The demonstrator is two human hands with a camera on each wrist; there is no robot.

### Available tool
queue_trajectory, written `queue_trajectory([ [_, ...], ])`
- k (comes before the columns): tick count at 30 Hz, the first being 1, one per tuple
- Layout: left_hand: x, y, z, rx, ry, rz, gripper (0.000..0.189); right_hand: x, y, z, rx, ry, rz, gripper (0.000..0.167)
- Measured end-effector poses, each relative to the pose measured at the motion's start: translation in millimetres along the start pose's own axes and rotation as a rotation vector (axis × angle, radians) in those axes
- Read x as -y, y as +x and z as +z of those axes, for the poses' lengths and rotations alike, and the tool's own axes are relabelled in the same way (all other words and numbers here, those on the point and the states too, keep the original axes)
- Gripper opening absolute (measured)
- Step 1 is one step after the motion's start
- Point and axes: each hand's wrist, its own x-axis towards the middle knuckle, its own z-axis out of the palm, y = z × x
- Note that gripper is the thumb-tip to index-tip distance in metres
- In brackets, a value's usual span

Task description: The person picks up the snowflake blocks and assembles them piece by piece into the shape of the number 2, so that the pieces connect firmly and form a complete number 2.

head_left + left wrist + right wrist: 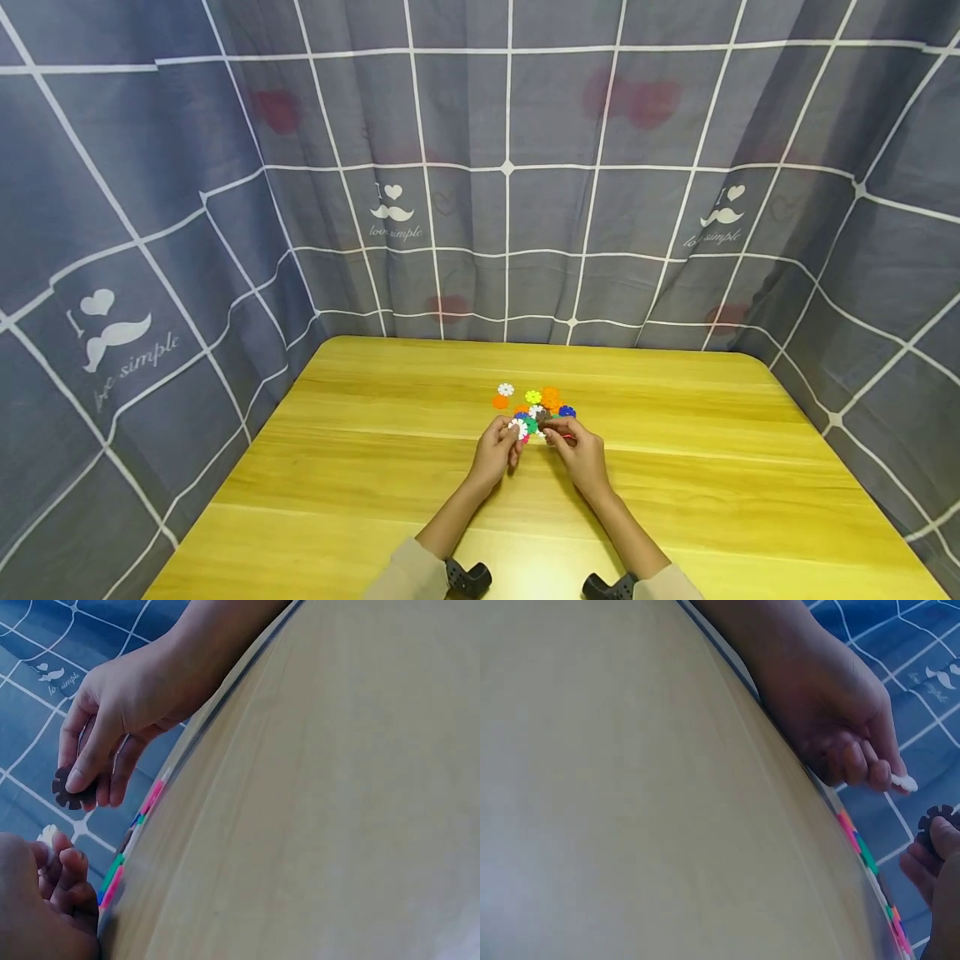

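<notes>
L hand pinches white disc, R hand brown disc, fingers curled, by pile twd far edge of worktop; prob. best gripped lightly, notches clear.

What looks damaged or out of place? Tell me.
Nothing stands out: the white flower-shaped plastic disc in the left hand and the brown notched plastic disc in the right hand show no visible damage.

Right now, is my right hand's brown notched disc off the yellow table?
Off it: in the left wrist view, the right hand holds the disc clear of the table.
</notes>
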Motion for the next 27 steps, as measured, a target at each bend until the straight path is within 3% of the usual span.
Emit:
queue_trajectory([
  [6,-1.6,-1.3,-2.0,0.053,0.012,0.025,0.020,24,-1.1,-1,0.065,0.003,-0.014,0.011],
  [9,-3.5,-1.4,-2.9,0.091,0.014,0.034,0.022,38,0.8,-2,0.057,-0.002,-0.031,0.013],
  [18,-2.5,2.3,-4.8,0.109,-0.021,0.022,0.021,34,0.3,-1,0.092,0.058,-0.050,0.012],
  [27,-1.5,0.2,-3.8,0.119,-0.016,0.015,0.023,36,-1.4,-2,0.075,-0.017,-0.074,0.014],
])
